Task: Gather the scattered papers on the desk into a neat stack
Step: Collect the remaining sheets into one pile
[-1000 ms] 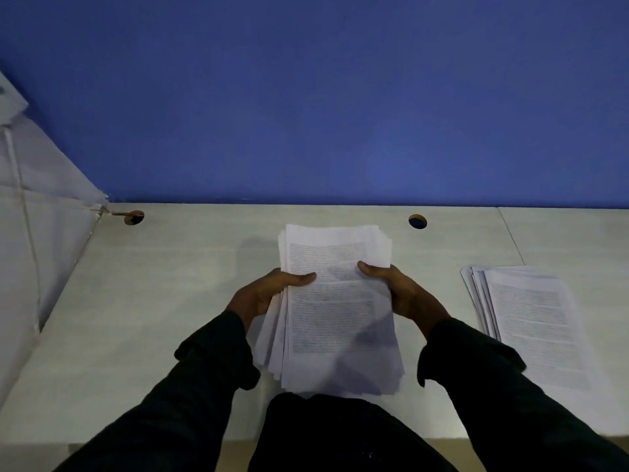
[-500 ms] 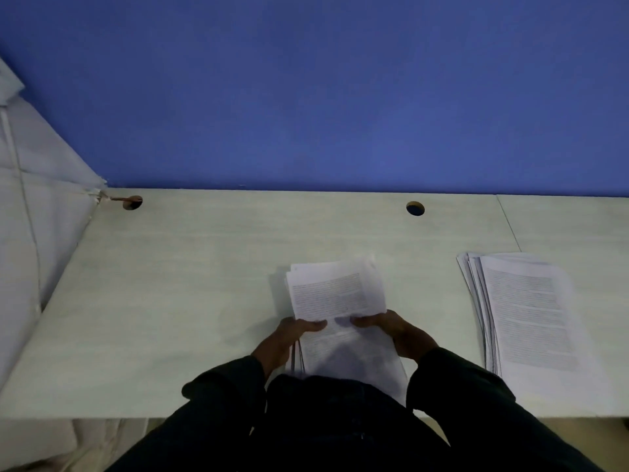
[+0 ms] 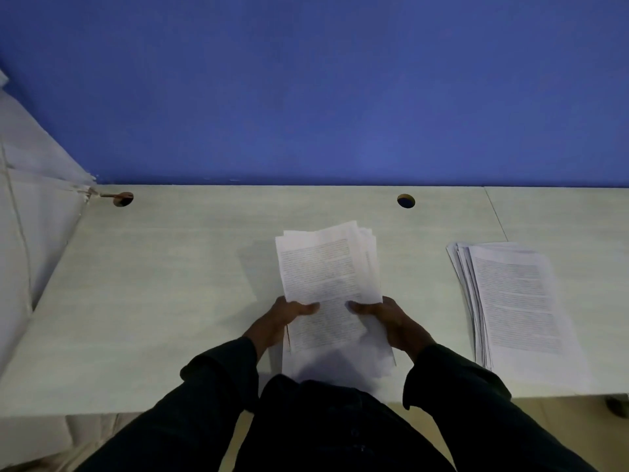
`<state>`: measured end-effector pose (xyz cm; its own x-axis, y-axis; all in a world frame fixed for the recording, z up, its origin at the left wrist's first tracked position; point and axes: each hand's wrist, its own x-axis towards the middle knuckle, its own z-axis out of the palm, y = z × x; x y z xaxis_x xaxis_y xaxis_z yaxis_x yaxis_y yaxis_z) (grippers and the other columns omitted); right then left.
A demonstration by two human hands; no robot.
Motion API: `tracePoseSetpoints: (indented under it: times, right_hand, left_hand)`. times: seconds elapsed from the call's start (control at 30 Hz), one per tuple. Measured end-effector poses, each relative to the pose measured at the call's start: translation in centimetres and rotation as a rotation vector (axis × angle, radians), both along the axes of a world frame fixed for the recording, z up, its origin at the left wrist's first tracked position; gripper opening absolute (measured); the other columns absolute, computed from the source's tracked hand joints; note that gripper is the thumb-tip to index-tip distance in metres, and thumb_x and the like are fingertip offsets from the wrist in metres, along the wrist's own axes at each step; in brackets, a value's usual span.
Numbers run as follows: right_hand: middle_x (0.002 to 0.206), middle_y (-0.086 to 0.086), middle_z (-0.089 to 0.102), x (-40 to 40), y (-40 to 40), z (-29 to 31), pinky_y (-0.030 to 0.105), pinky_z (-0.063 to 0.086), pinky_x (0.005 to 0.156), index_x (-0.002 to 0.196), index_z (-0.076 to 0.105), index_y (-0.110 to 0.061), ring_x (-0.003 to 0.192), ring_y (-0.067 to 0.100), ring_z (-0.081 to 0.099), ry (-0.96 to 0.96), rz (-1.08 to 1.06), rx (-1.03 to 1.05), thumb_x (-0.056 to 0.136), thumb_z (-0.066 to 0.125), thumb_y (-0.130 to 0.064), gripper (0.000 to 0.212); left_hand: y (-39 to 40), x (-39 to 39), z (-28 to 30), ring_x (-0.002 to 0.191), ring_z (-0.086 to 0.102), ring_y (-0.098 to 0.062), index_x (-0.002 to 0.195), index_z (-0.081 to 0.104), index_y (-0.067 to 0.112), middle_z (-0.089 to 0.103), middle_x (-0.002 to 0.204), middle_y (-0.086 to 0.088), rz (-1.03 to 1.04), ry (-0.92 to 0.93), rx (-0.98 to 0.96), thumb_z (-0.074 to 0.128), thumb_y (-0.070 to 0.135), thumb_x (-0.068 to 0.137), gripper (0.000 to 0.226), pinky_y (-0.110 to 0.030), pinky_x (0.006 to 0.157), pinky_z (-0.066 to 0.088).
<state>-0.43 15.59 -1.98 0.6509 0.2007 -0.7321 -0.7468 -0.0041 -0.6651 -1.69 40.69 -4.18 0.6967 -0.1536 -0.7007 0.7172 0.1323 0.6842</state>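
Observation:
A bundle of printed white papers (image 3: pixel 326 277) is held over the middle of the pale desk (image 3: pixel 163 301), its sheets slightly fanned at the top edge. My left hand (image 3: pixel 275 321) grips the bundle's left edge with the thumb on top. My right hand (image 3: pixel 391 320) grips the right edge the same way. The lower end of the bundle reaches toward my body at the desk's near edge. A second pile of printed papers (image 3: pixel 514 301) lies flat on the desk to the right, its left edges fanned out.
A blue wall (image 3: pixel 323 97) runs behind the desk. Two round cable holes sit near the back edge, the left cable hole (image 3: pixel 123 199) and the right cable hole (image 3: pixel 405 201). A white panel (image 3: pixel 30 206) closes off the left side. A seam (image 3: pixel 495 212) divides the desktop at the right.
Both hands drew the bundle down toward my body, then brought it forward and up again over the desk. The pile on the right stayed put.

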Motion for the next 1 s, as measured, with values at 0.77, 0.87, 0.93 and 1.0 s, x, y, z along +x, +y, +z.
tracePoseSetpoints:
  times: [0.77,0.87,0.93,1.0]
  right_hand:
    - [0.078,0.007,0.072,-0.6,-24.3,1.6,0.030,0.054,0.067,0.092,0.076,-0.006,0.072,0.023,0.065,-0.307,-0.442,-0.590,0.081,0.084,-0.014,0.015]
    - [0.089,0.011,0.073,-1.0,-32.3,0.9,0.037,0.053,0.077,0.089,0.072,-0.009,0.091,0.033,0.070,-0.231,-0.341,-0.866,0.083,0.080,-0.028,0.021]
    - [0.103,0.014,0.070,-1.0,-36.1,0.6,0.037,0.052,0.082,0.096,0.069,-0.012,0.105,0.036,0.065,-0.181,-0.244,-1.033,0.086,0.075,-0.033,0.024]
    - [0.123,0.018,0.061,-0.5,-38.8,0.2,0.044,0.049,0.094,0.114,0.069,-0.012,0.122,0.040,0.054,-0.141,-0.100,-1.170,0.088,0.072,-0.038,0.036]
  left_hand:
    - [-26.1,5.5,2.7,0.103,0.069,-0.023,0.119,0.071,0.005,0.071,0.118,-0.006,-0.115,-0.127,0.137,0.082,0.008,0.082,0.038,-0.030,0.094,0.055]
    - [-35.0,5.0,2.2,0.103,0.069,-0.024,0.099,0.075,0.017,0.074,0.113,-0.005,-0.175,-0.117,0.301,0.078,0.016,0.082,0.017,-0.031,0.094,0.056]
    - [-40.2,4.6,2.1,0.110,0.059,-0.026,0.094,0.072,0.021,0.063,0.120,-0.006,-0.219,-0.091,0.505,0.072,0.026,0.079,0.016,-0.036,0.097,0.052]
    - [-44.4,4.4,2.4,0.119,0.044,-0.031,0.098,0.064,0.020,0.043,0.125,-0.010,-0.255,-0.033,0.683,0.065,0.028,0.083,0.017,-0.043,0.103,0.044]
